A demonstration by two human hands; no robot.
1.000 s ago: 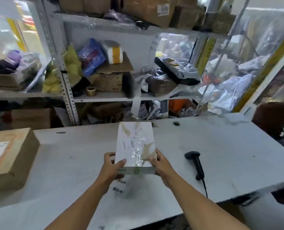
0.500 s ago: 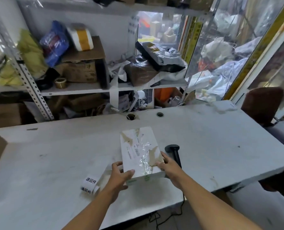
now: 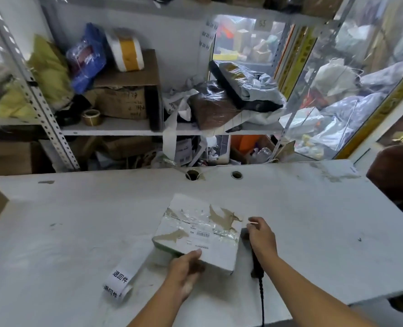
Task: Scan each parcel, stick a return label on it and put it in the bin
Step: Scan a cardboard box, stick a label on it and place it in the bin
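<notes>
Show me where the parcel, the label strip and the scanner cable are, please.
parcel (image 3: 197, 234): head view, its taped top face.
label strip (image 3: 122, 274): head view, its printed near end.
scanner cable (image 3: 262, 300): head view, below handle.

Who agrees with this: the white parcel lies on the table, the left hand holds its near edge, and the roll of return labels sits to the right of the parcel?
One detail is wrong. In the head view the roll of return labels lies to the left of the white parcel, not the right. The rest stands: the parcel is on the table and the left hand holds its near edge.
</notes>
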